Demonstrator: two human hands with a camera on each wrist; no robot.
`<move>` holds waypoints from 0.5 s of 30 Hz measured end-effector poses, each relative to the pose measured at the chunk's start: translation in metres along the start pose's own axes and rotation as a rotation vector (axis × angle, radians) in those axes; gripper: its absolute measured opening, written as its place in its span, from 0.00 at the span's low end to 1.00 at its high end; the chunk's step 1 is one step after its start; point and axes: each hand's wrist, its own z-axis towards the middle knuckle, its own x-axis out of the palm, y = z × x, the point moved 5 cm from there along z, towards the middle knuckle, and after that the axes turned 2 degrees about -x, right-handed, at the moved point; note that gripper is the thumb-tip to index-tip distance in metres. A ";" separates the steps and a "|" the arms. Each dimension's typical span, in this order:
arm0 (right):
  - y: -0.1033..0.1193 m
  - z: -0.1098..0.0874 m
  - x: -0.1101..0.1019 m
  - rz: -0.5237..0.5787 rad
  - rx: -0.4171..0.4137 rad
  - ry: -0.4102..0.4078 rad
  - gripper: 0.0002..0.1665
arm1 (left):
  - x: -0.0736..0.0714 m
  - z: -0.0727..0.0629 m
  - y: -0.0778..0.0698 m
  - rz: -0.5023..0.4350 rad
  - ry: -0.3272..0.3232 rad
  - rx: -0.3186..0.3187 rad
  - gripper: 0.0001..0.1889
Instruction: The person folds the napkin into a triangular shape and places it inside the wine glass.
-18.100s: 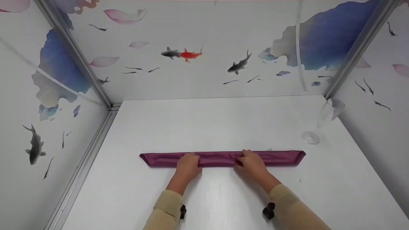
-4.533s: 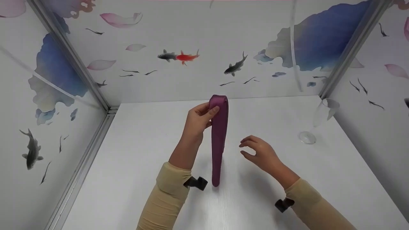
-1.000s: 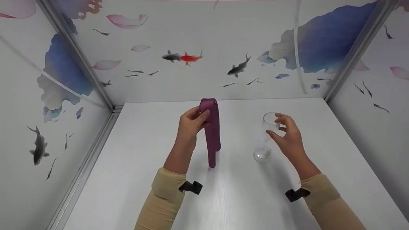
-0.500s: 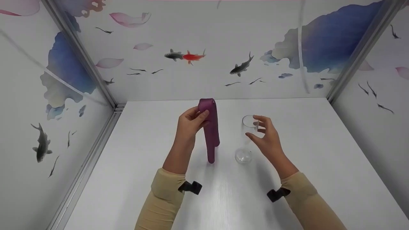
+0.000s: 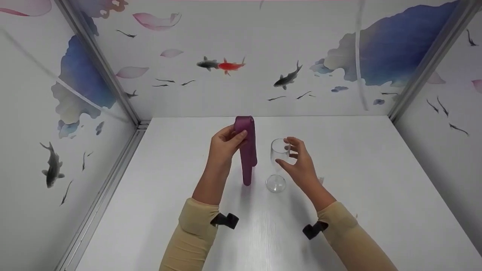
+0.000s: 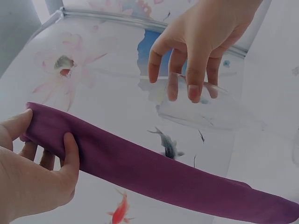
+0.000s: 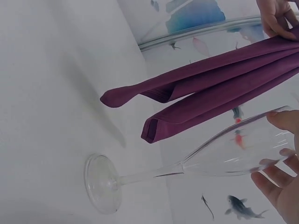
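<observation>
My left hand [image 5: 226, 145] pinches a purple cloth napkin [image 5: 247, 160], folded into a long strip and doubled over, near its top fold. Both ends of the napkin hang down, one lower than the other, as the right wrist view shows. My right hand [image 5: 299, 165] grips a clear champagne flute [image 5: 276, 183] around its bowl near the rim, thumb on the near side. The flute is upright, just right of the napkin and apart from it. Whether its foot touches the table, I cannot tell.
A white tabletop [image 5: 180, 158] lies beneath both hands. White walls printed with fish and petals [image 5: 256, 90] enclose it at the back and sides, with metal corner posts [image 5: 101, 64]. Black wrist mounts [image 5: 226, 220] sit at the sleeves.
Earlier the napkin strip lay flat under both hands; later my left hand held it doubled, my right hand empty. The flute has since come from the back right, leftward to the napkin.
</observation>
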 end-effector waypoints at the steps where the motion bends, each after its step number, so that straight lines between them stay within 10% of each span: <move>1: 0.000 0.000 0.001 0.004 0.004 0.000 0.43 | 0.000 0.000 0.000 0.003 0.003 0.001 0.17; 15: 0.015 -0.002 0.000 -0.124 -0.132 -0.071 0.43 | 0.007 -0.001 -0.008 -0.065 0.044 0.058 0.10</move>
